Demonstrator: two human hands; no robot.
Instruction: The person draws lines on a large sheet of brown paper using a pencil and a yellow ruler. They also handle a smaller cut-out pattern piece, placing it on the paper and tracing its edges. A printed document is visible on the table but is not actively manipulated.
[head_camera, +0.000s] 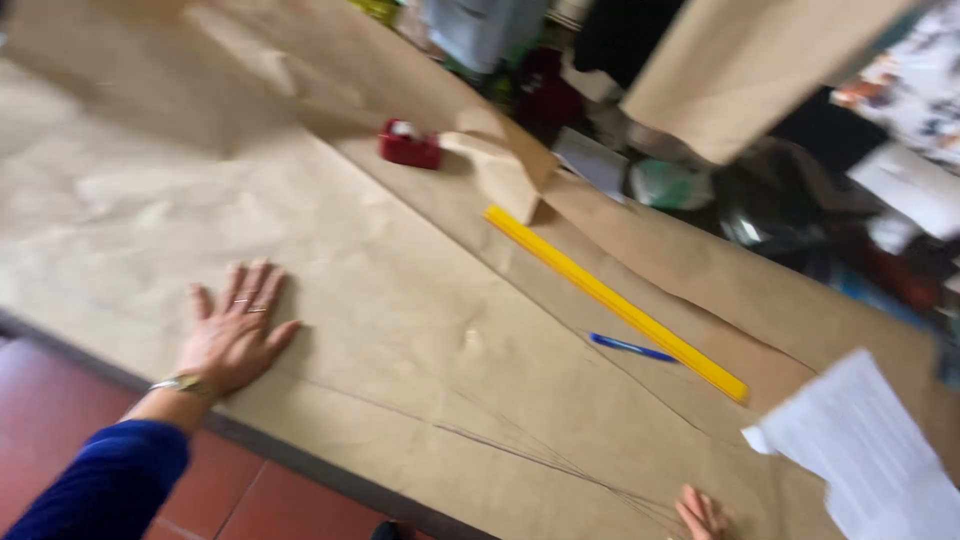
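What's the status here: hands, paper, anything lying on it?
Left hand flat on brown paper, fingers spread. Right hand at the paper's near edge, mostly out of frame. Yellow ruler, blue pen, red tape dispenser lying on it.

Left hand (235, 335) flat on brown paper (400, 300); yellow ruler (615, 300), blue pen (630, 347) beside.

I think this is a sewing or craft workroom. I see big sheets of brown paper (420, 300) with thin drawn lines spread over the tabletop (300, 455). A long yellow ruler (615, 300), a blue pen (630, 347) and a red tape holder (408, 143) lie on it. Cloth and clutter pile up behind, above a red tile floor (60, 400).
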